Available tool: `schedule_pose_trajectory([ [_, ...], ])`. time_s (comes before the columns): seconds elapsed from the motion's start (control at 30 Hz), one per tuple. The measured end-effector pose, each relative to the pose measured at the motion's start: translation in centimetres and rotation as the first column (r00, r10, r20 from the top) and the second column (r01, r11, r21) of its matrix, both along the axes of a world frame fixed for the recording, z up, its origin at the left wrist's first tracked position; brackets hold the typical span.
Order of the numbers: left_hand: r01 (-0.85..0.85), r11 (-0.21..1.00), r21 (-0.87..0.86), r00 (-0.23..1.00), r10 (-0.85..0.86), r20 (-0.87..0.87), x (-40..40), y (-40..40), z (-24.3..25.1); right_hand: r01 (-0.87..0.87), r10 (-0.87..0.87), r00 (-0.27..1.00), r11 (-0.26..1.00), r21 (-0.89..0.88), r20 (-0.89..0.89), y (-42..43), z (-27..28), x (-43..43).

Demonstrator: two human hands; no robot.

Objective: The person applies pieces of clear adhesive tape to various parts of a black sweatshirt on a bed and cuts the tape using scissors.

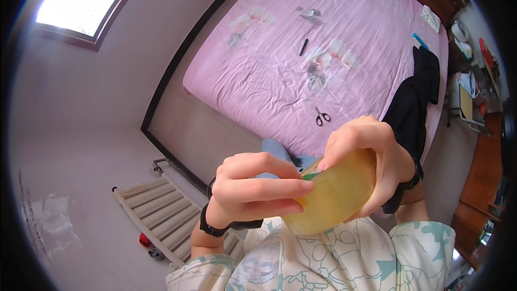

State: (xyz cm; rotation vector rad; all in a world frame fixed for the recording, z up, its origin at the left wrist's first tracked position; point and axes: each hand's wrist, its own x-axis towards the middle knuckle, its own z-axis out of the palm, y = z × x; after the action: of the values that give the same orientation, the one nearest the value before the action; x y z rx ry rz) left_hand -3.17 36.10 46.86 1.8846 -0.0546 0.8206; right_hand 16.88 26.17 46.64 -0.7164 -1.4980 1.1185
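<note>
A wide roll of yellowish clear packing tape [343, 192] is held up in front of my chest, tilted, with a bit of green showing at its inner edge. My right hand [367, 157] grips it from the right, the fingers bent over the upper rim. From the left, the fingertips of my left hand [258, 188] press on the tape's outer face; the left thumb is hidden. Beyond the hands, scissors with black handles [322, 117] lie on the pink bedspread [250, 109]. Farther up the bed is a black pen-like object [303, 47].
Crumpled clear plastic [311, 16] lies farther back on the bed. Black clothing [410, 101] and a blue-bristled brush [420, 41] are along its right side. Blue denim [275, 148] shows at the near edge. A white radiator [161, 208] stands at the left wall.
</note>
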Motion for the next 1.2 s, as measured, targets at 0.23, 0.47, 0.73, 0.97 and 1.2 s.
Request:
schedule_pose_trajectory([
  [0.23, 0.112, 0.993, 0.043, 0.992, -0.114, 0.048, 0.0, 0.6, -0.2, -0.068, 0.062, 0.992, 0.996, -0.052, -0.107, 0.6, -0.6, -0.4],
  [0.47, 0.100, 0.994, -0.045, 0.988, -0.094, 0.123, 0.3, 0.4, -0.3, -0.098, 0.087, 0.985, 0.993, -0.072, -0.148, 1.0, -1.0, -0.6],
  [0.73, -0.067, 0.998, 0.007, 0.979, 0.064, 0.192, 0.3, 0.0, -0.4, -0.159, 0.112, 0.956, 0.974, -0.159, -0.272, 0.8, -1.8, -0.7],
  [0.97, -0.163, 0.951, 0.264, 0.981, 0.127, 0.146, 0.3, 0.5, 0.2, -0.130, 0.044, 0.949, 0.957, -0.261, -0.312, 0.5, -2.2, -0.8],
  [1.2, -0.167, 0.899, 0.405, 0.986, 0.143, 0.089, -0.3, 0.9, 0.3, -0.122, 0.040, 0.955, 0.956, -0.266, -0.295, 0.9, -2.3, -1.0],
])
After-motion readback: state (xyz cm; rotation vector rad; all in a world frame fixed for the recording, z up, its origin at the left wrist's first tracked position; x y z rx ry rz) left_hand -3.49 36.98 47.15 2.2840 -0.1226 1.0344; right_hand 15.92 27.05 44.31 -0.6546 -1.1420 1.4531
